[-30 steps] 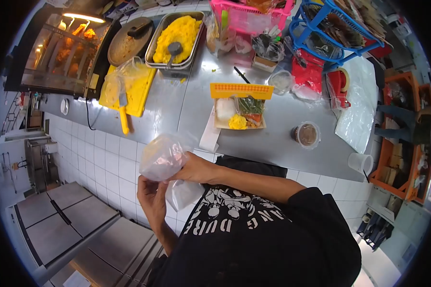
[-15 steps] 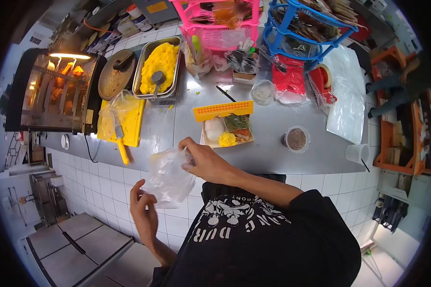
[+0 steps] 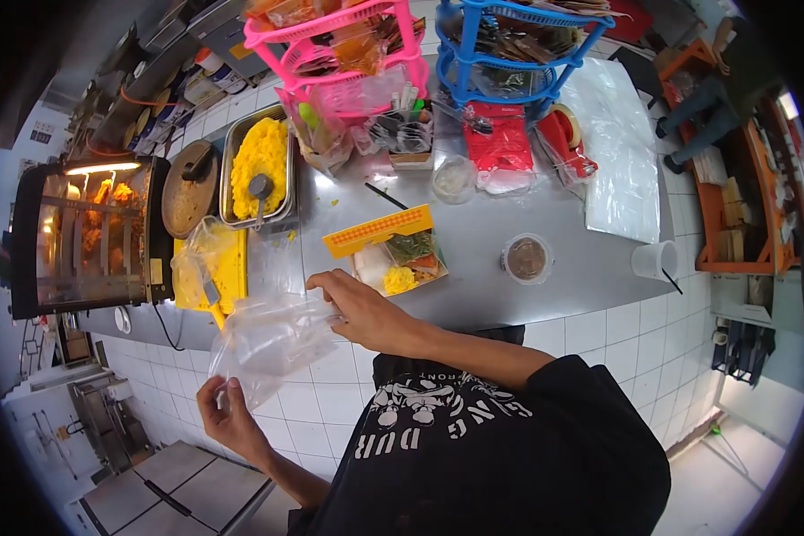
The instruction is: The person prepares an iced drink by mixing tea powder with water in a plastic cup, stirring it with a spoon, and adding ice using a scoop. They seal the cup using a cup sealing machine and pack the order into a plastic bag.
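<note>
A clear plastic bag (image 3: 272, 344) is stretched out between my two hands, in front of the counter's near edge. My right hand (image 3: 366, 313) pinches its upper right edge. My left hand (image 3: 234, 422) is lower down, with thumb and fingertips closed at the bag's lower left edge. Just beyond my right hand, a food box (image 3: 444, 271) stands on the steel counter with its yellow lid (image 3: 380, 230) raised. Inside lie white rice (image 3: 370, 265), a yellow scoop of food (image 3: 399, 280) and dark green leaves (image 3: 411, 246).
A lidded cup (image 3: 527, 259) stands right of the box. Behind are a pan of yellow food (image 3: 261, 161), a pink rack (image 3: 330, 36) and a blue rack (image 3: 518, 58). A yellow cutting board (image 3: 232, 268) and a heated display case (image 3: 89, 237) are leftward. A person (image 3: 715, 89) stands far right.
My left hand has moved down and left, away from my right hand. The bag, bunched before, is now spread wider between them. The view has shifted, too.
</note>
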Demonstrator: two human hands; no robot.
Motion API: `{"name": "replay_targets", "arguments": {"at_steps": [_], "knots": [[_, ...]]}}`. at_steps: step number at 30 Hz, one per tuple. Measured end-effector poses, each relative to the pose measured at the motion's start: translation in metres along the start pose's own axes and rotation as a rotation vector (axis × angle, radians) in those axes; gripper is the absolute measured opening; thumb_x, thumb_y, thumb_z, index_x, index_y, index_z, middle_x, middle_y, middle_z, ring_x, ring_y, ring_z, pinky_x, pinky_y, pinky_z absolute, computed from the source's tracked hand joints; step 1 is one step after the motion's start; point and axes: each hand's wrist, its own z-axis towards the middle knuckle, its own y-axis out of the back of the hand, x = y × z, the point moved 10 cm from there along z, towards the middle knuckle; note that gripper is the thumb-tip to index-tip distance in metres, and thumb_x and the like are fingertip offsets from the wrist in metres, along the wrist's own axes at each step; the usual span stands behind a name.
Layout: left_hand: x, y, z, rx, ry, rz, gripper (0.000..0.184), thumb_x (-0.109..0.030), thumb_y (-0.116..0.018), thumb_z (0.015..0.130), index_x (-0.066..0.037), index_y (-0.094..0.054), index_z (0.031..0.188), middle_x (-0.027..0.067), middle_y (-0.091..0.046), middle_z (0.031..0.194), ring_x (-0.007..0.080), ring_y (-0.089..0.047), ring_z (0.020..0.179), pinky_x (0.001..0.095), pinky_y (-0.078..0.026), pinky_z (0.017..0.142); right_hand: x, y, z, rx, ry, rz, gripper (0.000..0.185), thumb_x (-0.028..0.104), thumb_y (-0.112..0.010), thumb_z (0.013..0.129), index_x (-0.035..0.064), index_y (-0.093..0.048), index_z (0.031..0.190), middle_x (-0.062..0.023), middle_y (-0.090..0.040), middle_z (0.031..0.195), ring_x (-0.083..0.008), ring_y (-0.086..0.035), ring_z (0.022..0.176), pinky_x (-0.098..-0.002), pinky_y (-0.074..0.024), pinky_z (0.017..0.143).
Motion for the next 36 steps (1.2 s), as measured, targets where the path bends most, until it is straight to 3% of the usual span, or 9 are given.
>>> {"name": "replay_targets", "arguments": {"at_steps": [5, 7, 13, 15, 20, 24, 26, 33, 36], "knots": [[-0.026, -0.006, 0.006, 0.071, -0.259, 0.118, 0.004, -0.004, -0.055, 0.091, -0.001, -0.058, 0.089, 0.0116, -0.058, 0.101, 0.0166, -0.055, 0.09, 0.0286, -0.047, 0.079, 0.004, 0.008, 0.0, -0.06, 0.026, -0.082, 0.036, 0.012, -0.06, 0.085, 0.006, -0.047, 0.118, -0.0141, -0.05, 0.11, -0.0318, -0.057, 0.093, -0.0411, -0.046, 0.079], [-0.04, -0.02, 0.002, 0.331, -0.418, 0.119, 0.019, 0.01, -0.047, 0.084, 0.002, -0.058, 0.098, 0.015, -0.06, 0.102, 0.0207, -0.057, 0.084, 0.0274, -0.047, 0.081, -0.001, 0.018, 0.007, -0.074, 0.022, -0.104, 0.03, 0.016, -0.06, 0.087, 0.0064, -0.052, 0.115, -0.0127, -0.053, 0.109, -0.0311, -0.057, 0.092, -0.0406, -0.046, 0.076], [-0.044, -0.025, 0.01, 0.3, -0.343, 0.415, 0.048, 0.016, -0.045, 0.075, 0.0, -0.057, 0.119, 0.0139, -0.058, 0.109, 0.0215, -0.057, 0.088, 0.0284, -0.046, 0.074, -0.016, 0.015, 0.017, 0.098, -0.197, -0.199, 0.026, 0.021, -0.06, 0.088, 0.0091, -0.059, 0.111, -0.0103, -0.055, 0.116, -0.0279, -0.058, 0.096, -0.0398, -0.0461, 0.082], [-0.054, -0.035, 0.002, 0.291, -0.312, 0.341, 0.05, 0.016, -0.047, 0.074, 0.0, -0.055, 0.12, 0.014, -0.058, 0.109, 0.0216, -0.056, 0.087, 0.0293, -0.046, 0.073, 0.048, 0.042, 0.0, -0.501, 0.246, -0.465, 0.028, 0.019, -0.062, 0.084, 0.0116, -0.062, 0.111, -0.0075, -0.056, 0.114, -0.0261, -0.056, 0.103, -0.0437, -0.0414, 0.091], [-0.078, -0.059, -0.017, 0.374, -0.349, 0.345, 0.059, 0.013, -0.055, 0.068, 0.0, -0.051, 0.125, 0.0143, -0.052, 0.118, 0.0246, -0.052, 0.095, 0.0318, -0.044, 0.082, 0.09, -0.006, -0.009, -0.213, 0.614, -0.467, 0.037, 0.012, -0.067, 0.074, 0.0134, -0.064, 0.111, -0.0064, -0.059, 0.107, -0.0229, -0.056, 0.104, -0.0413, -0.0413, 0.092], [-0.069, -0.057, -0.016, 0.414, -0.426, 0.568, 0.056, 0.017, -0.046, 0.07, -0.006, -0.058, 0.119, 0.0151, -0.043, 0.134, 0.0283, -0.049, 0.104, 0.0371, -0.043, 0.088, 0.064, 0.026, 0.013, -0.215, 0.357, 0.138, 0.034, 0.0, -0.052, 0.076, 0.0088, -0.063, 0.107, -0.0112, -0.063, 0.093, -0.0206, -0.061, 0.082, -0.0299, -0.0473, 0.077], [-0.055, -0.053, -0.018, 0.435, -0.412, 0.577, 0.054, 0.019, -0.043, 0.07, -0.007, -0.062, 0.113, 0.0156, -0.047, 0.131, 0.0302, -0.052, 0.105, 0.0387, -0.044, 0.09, 0.02, 0.029, 0.028, -0.061, -0.068, 0.606, 0.03, 0.017, -0.043, 0.091, 0.0004, -0.061, 0.108, -0.008, -0.066, 0.096, -0.016, -0.06, 0.084, -0.0284, -0.0456, 0.08], [-0.044, -0.033, -0.003, 0.358, -0.288, 0.464, 0.062, 0.018, -0.036, 0.068, 0.002, -0.052, 0.126, 0.0138, -0.058, 0.113, 0.0242, -0.054, 0.09, 0.0318, -0.044, 0.083, -0.011, 0.059, 0.018, 0.007, -0.276, 0.822, 0.04, 0.033, -0.043, 0.097, -0.0022, -0.062, 0.103, -0.0081, -0.065, 0.088, -0.0143, -0.063, 0.073, -0.0289, -0.0482, 0.071], [-0.023, -0.002, 0.004, 0.244, -0.231, 0.331, 0.084, 0.013, -0.042, 0.065, -0.005, -0.029, 0.145, 0.0121, -0.042, 0.137, 0.021, -0.049, 0.094, 0.0298, -0.043, 0.08, -0.008, 0.12, -0.002, -0.194, -0.09, 0.435, 0.028, 0.023, -0.054, 0.093, -0.0007, -0.063, 0.103, -0.0091, -0.066, 0.088, -0.0147, -0.063, 0.072, -0.0305, -0.0491, 0.07]]}}
